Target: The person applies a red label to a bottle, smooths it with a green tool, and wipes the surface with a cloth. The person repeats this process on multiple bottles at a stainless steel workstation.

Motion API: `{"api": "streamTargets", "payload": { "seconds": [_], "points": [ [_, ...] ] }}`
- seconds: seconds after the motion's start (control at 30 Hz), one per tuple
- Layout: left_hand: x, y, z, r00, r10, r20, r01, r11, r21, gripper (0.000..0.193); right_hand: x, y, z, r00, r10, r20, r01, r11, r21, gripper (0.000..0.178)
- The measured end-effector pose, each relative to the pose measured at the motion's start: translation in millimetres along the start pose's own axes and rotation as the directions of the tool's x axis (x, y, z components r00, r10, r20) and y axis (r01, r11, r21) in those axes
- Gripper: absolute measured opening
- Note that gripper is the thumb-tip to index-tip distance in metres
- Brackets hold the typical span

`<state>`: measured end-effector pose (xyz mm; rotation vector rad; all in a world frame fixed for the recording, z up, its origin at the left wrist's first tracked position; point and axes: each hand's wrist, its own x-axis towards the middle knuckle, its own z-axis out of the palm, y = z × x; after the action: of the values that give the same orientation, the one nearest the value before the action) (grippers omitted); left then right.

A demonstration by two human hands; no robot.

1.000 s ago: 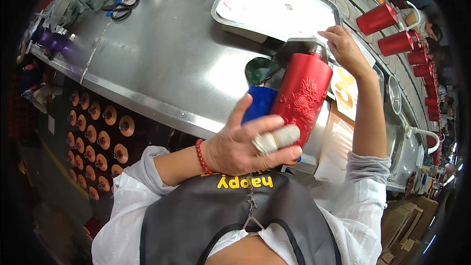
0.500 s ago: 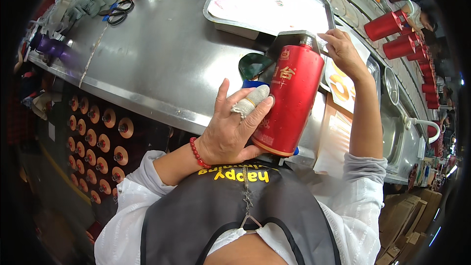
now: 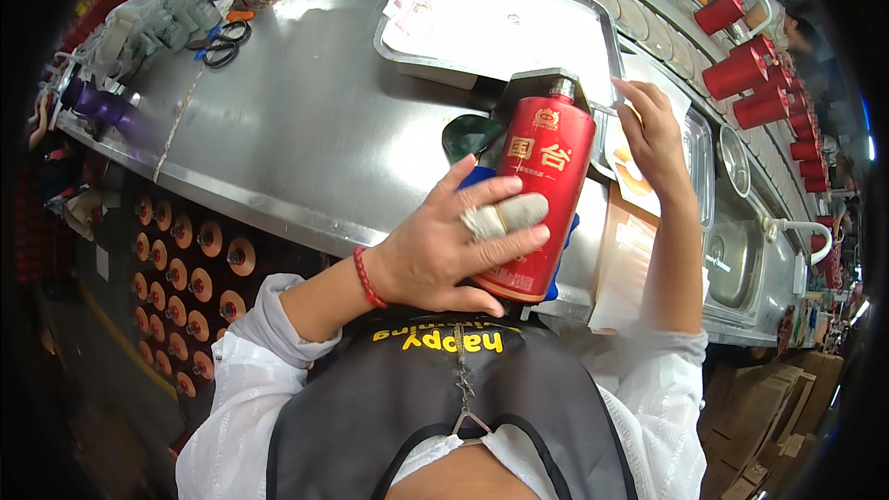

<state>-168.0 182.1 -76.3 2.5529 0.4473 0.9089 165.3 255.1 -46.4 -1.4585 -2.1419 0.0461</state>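
Observation:
A red bottle [image 3: 542, 194] with gold lettering leans at a slant in front of me, its neck away from me against a dark angled stand [image 3: 528, 88]. My left hand [image 3: 440, 245] rests across its lower face, fingers spread and stretched out, the thumb by its base. A grey cloth wrap [image 3: 519, 213] with a band covers one finger. Right of the bottle's neck, my right hand [image 3: 656, 130] is raised with fingers extended and apart from the bottle. No held item shows in it. Blue parts [image 3: 475, 176] of a support and a dark green piece [image 3: 466, 137] sit beside the bottle.
A metal tray [image 3: 412, 60] with white label sheets lies beyond the bottle. Scissors [image 3: 222, 46] lie at far left on the steel table [image 3: 306, 120]. Printed paper [image 3: 632, 167] and a sink [image 3: 736, 264] are right. Red bottles [image 3: 732, 74] line the conveyor; capped bottles [image 3: 176, 273] stand lower left.
The bottle has turned, bringing its lettering round to face me more. My left hand has slid right over its face. My right hand has come away from the neck and dropped slightly.

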Motion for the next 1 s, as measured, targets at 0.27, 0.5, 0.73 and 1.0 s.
{"api": "streamTargets", "payload": {
  "seconds": [0.27,0.5,0.73,1.0],
  "points": [
    [82,-78,16,0.768,-0.609,0.199,0.427,0.255,-0.868,0.059,-104,-95,-3,0.973,0.184,-0.141,-0.082,0.843,0.532,0.066],
    [107,-107,11,0.753,-0.458,0.473,0.568,0.087,-0.819,0.056,-143,-140,39,0.995,0.056,-0.082,-0.039,0.978,0.205,0.103],
    [15,-25,-63,0.775,-0.632,0.012,0.190,0.214,-0.958,0.048,-144,-195,35,0.967,0.229,-0.111,-0.079,0.687,0.722,0.085],
    [-256,133,-122,0.089,-0.687,-0.721,-0.020,0.723,-0.691,0.022,-96,-288,92,0.809,-0.580,0.092,0.375,0.630,0.679,0.070]
  ]
}}
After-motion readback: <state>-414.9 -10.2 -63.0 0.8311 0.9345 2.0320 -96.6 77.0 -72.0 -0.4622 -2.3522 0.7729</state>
